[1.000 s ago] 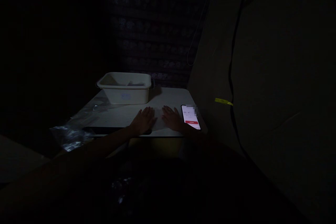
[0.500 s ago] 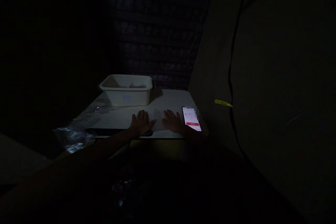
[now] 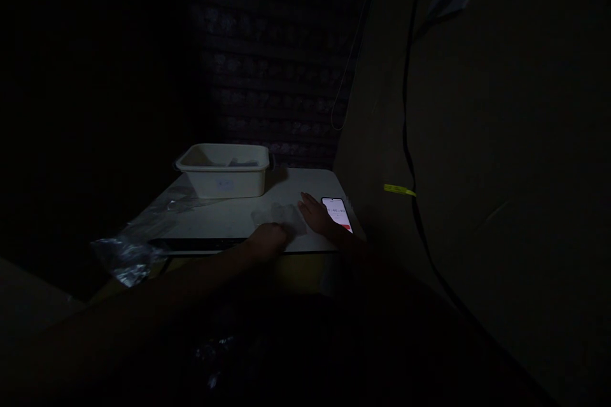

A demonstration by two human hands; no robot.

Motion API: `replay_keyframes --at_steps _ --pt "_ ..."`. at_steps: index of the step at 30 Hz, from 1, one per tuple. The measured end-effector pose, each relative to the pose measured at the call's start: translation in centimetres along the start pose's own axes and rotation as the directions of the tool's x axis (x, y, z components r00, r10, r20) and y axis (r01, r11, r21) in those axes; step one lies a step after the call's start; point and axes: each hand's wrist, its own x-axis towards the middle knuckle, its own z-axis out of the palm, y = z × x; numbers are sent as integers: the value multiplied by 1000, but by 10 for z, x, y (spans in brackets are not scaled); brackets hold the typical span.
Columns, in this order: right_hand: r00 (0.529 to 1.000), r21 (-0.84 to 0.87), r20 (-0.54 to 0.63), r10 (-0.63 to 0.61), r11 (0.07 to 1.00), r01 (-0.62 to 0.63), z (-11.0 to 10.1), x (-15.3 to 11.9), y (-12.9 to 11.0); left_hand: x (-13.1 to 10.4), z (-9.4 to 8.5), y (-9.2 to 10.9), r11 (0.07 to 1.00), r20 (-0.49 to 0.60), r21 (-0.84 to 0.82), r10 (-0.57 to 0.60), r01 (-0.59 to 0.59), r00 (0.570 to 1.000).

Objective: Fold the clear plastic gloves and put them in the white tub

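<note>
In dim light, a thin translucent plastic piece [image 3: 286,215] lies on the white tabletop [image 3: 224,219]. At its near edge, my left hand [image 3: 270,240] is closed, and whatever its fingers hold is too dark to make out. My right hand [image 3: 315,213] has its fingers stretched out at the right side of the plastic, holding nothing. Just right of that hand lies a phone [image 3: 335,210] with a lit screen, its lower part partly covered by the hand and wrist.
A white tub [image 3: 224,181] with something inside stands at the table's back left. Clear plastic [image 3: 126,259] hangs over the left front corner, near a dark strip [image 3: 191,244] along the front edge. A black cable [image 3: 405,108] with a yellow tag [image 3: 398,189] runs down the right wall.
My left hand has gone from spread flat to closed and moved right and slightly nearer. My right hand has lifted off the plastic's edge toward the phone. The whole view has shifted slightly.
</note>
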Motion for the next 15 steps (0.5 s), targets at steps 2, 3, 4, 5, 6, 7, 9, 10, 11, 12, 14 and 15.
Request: replay_keyframes --at_steps 2,3,4,5,6,7,9,10,11,12,14,15 --pt "1000 36 -11 1 999 0 -1 0 1 2 -2 0 1000 23 -14 -14 14 1000" --pt "1000 69 -20 6 998 -4 -2 0 2 3 -4 -1 999 14 -33 -29 29 999" --pt "999 116 -30 17 993 -13 -3 2 3 5 -6 -3 996 -12 -69 -52 52 999" --pt "998 181 -45 39 983 -30 -4 3 6 6 -8 -5 988 -44 -130 -86 79 995" --pt "995 262 -62 74 963 -56 -6 6 8 7 -10 -9 969 -86 -223 -125 103 988" --pt "990 358 -74 122 929 -88 -7 8 11 8 -13 -14 931 -135 -346 -173 117 976" --pt "968 573 -38 248 799 -182 -10 14 16 8 -19 -26 759 -222 -645 -292 85 930" --pt "953 671 21 301 703 -237 -11 16 17 8 -22 -32 619 -242 -783 -378 50 894" --pt "940 751 103 325 595 -288 -12 17 18 7 -24 -38 466 -236 -885 -469 11 851" --pt "931 806 196 307 491 -332 -12 17 17 5 -26 -44 315 -213 -948 -544 -37 812" --pt "926 852 341 165 363 -378 -12 14 13 2 -27 -52 77 -146 -989 -636 -126 758" --pt "929 855 361 76 372 -363 -10 12 9 0 -27 -55 -2 -115 -988 -657 -155 745"
